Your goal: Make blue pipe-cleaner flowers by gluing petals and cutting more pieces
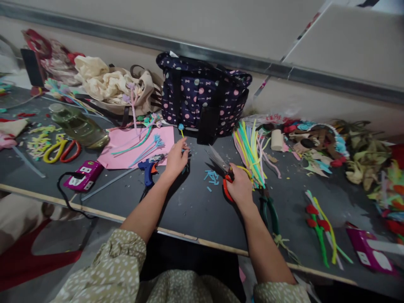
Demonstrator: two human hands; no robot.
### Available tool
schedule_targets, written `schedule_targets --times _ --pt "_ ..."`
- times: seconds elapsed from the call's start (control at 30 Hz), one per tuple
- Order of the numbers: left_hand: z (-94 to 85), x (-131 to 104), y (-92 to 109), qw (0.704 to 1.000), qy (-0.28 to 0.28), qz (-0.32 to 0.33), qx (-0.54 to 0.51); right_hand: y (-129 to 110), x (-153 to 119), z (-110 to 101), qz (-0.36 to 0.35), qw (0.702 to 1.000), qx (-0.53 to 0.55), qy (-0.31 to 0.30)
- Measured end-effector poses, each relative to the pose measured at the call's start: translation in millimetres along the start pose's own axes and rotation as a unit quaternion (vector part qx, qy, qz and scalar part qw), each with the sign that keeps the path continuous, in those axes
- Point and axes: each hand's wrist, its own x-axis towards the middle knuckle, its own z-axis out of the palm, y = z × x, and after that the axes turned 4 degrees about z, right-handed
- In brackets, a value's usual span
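Left hand [177, 159] seemingly pinches stem [182, 132]; right hand [241, 185], scissors [224, 168].

Craft workshop, seemingly: glue gun [146, 171], scissors [224, 167], pipe cleaners [251, 153] across worktable [195, 214].

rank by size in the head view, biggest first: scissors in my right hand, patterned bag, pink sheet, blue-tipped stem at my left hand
1. Patterned bag
2. Pink sheet
3. Scissors, partly covered by right hand
4. Blue-tipped stem

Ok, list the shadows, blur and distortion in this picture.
Head view: a shadow lies on the dark table beside the left forearm; the scissors look slightly soft; the purple box at lower right seems stretched and blurred.
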Motion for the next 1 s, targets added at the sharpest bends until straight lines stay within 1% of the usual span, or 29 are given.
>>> schedule_targets --times 0.13,0.27,0.33,0.47,0.63,0.73,0.83,1.0 --pt "4.7 -3 9 1.000 -0.019 0.012 0.002 -2 0 -2 0.009 1.000 0.006 -0.004" --pt "5.5 -6 19 0.999 -0.032 0.012 -0.006 -5 1 -3 0.014 1.000 0.010 -0.001" --pt "5.2 -7 22 0.998 -0.044 0.036 -0.005 -5 1 -2 0.015 1.000 0.010 0.001" --pt "7.4 -9 26 0.991 -0.079 0.109 0.005 -5 1 -2 0.021 1.000 0.017 -0.003" --pt "13.3 -15 34 0.981 -0.115 0.155 -0.001 -9 0 -9 0.044 0.998 0.033 -0.010" --pt "15.6 -17 38 0.979 -0.128 0.160 0.005 -11 -2 -13 0.050 0.998 0.045 -0.003" --pt "17.0 -18 39 0.979 -0.139 0.151 0.020 -12 -3 -14 0.052 0.997 0.053 -0.004" --pt "19.8 -17 37 0.973 -0.180 0.146 0.014 -15 -2 -13 0.045 0.998 0.042 -0.013"
